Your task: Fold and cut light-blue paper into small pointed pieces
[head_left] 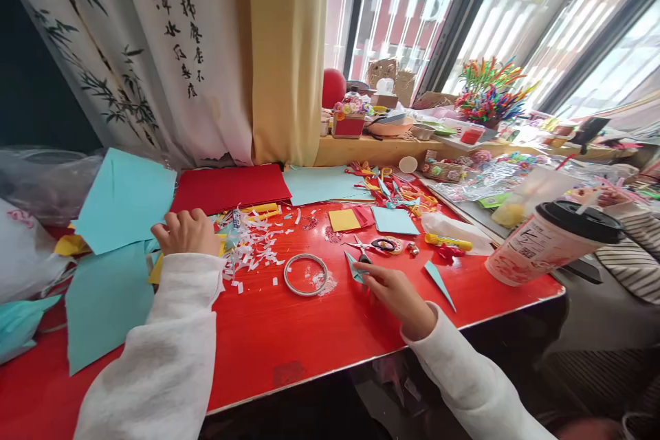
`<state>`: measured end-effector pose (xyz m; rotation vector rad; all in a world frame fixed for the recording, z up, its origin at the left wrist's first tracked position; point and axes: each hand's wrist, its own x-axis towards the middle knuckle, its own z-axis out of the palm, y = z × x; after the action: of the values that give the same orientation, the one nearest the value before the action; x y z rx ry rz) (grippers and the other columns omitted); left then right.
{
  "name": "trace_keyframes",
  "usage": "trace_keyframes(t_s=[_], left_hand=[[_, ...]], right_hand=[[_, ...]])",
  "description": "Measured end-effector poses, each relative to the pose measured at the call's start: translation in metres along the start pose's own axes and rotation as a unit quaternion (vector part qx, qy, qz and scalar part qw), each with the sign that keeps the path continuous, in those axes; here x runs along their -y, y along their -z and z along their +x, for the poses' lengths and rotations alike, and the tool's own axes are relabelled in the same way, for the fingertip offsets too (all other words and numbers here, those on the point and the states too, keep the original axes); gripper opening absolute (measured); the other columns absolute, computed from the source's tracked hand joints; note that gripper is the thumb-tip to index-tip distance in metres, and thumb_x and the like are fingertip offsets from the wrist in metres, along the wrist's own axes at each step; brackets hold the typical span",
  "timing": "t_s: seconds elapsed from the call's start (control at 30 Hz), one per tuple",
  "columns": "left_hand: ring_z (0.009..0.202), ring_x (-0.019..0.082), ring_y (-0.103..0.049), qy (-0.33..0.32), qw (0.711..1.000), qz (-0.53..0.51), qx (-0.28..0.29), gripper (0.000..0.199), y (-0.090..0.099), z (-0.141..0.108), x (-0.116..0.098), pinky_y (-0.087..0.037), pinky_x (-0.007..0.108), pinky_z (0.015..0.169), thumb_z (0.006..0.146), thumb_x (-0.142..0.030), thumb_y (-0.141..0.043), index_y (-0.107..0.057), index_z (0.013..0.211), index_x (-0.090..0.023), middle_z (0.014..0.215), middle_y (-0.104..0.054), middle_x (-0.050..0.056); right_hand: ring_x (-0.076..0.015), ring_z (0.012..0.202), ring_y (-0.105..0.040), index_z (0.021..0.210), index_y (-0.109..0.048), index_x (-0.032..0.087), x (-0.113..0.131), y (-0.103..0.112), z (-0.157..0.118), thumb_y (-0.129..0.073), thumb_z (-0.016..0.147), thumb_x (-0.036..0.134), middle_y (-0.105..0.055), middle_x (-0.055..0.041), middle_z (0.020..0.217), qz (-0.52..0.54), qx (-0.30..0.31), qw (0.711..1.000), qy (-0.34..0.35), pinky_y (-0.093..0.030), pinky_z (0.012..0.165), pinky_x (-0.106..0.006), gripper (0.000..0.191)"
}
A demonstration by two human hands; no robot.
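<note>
My left hand (186,234) is at the left of the table, beside a pile of white paper shreds (255,247) and light-blue paper sheets (126,203). Its fingers are curled, and the fingertips are mostly hidden, so what they hold cannot be made out. My right hand (394,292) has its fingers closed at a small folded light-blue paper piece (353,267) lying on the red table. Right by those fingers, scissors (384,245) with dark handles lie spread. Another pointed blue paper piece (440,284) rests to the right of this hand.
A tape roll (306,275) lies between my hands. Red card (232,187), a stack of blue squares (395,221) and yellow notes (344,220) are farther back. A paper cup with black lid (546,240) stands near the right edge, beside a yellow glue tube (447,241).
</note>
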<state>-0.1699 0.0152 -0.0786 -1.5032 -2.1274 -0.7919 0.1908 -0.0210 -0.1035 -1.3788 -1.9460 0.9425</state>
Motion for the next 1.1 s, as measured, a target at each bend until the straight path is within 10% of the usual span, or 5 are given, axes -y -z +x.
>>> trace_keyframes(t_s=[0.17,0.37,0.67,0.87,1.1], left_hand=[[0.085,0.031,-0.044,-0.059,0.996,-0.016,0.07,0.02,-0.004,-0.001,0.013,-0.021,0.047,0.068,0.075,-0.025,-0.039,-0.039,0.056,-0.018,0.053,-0.037,0.003],[0.104,0.04,-0.034,-0.015,0.998,-0.067,0.005,0.012,0.006,-0.002,-0.016,-0.022,0.054,0.073,0.075,-0.024,-0.042,-0.05,0.072,-0.016,0.085,-0.052,0.012],[0.098,0.029,-0.049,-0.291,0.956,-0.033,0.018,0.028,-0.003,-0.045,-0.09,-0.029,0.047,0.082,0.076,-0.008,-0.037,-0.059,0.09,-0.018,0.093,-0.061,0.014],[0.121,0.035,-0.031,-0.232,0.971,-0.043,-0.03,0.04,-0.017,-0.044,-0.074,-0.02,0.055,0.092,0.072,-0.012,-0.045,-0.053,0.111,-0.017,0.127,-0.042,0.018],[0.121,0.036,-0.031,-0.243,0.969,-0.049,-0.017,0.036,-0.015,-0.048,-0.081,-0.016,0.056,0.095,0.072,-0.016,-0.047,-0.053,0.107,-0.015,0.127,-0.041,0.018]], right_hand=[[-0.0133,0.069,-0.057,0.103,-0.062,0.021,-0.007,0.0,-0.013,-0.051,0.076,0.026,-0.057,-0.006,0.089,-0.143,-0.042,0.985,0.089,-0.048,0.066,-0.028,0.029],[-0.0148,0.078,-0.059,0.102,-0.056,0.023,-0.002,-0.003,-0.025,-0.053,0.077,0.028,-0.059,-0.0047,0.102,-0.167,-0.042,0.981,0.094,-0.047,0.072,-0.029,0.026],[-0.0158,0.078,-0.058,0.091,-0.056,0.025,-0.001,-0.016,-0.032,-0.053,0.079,0.036,-0.048,-0.0055,0.115,-0.2,-0.109,0.97,0.088,-0.048,0.059,-0.028,0.016],[-0.016,0.075,-0.055,0.087,-0.057,0.02,-0.027,0.013,-0.032,-0.046,0.083,0.034,-0.051,-0.0085,0.095,-0.117,-0.28,0.95,0.07,-0.049,0.063,-0.029,0.019],[-0.0283,0.101,-0.053,0.116,-0.051,0.016,-0.078,0.053,-0.047,-0.051,0.079,0.035,-0.058,-0.0136,0.109,-0.31,-0.34,0.887,-0.036,-0.042,0.084,-0.043,0.042]])
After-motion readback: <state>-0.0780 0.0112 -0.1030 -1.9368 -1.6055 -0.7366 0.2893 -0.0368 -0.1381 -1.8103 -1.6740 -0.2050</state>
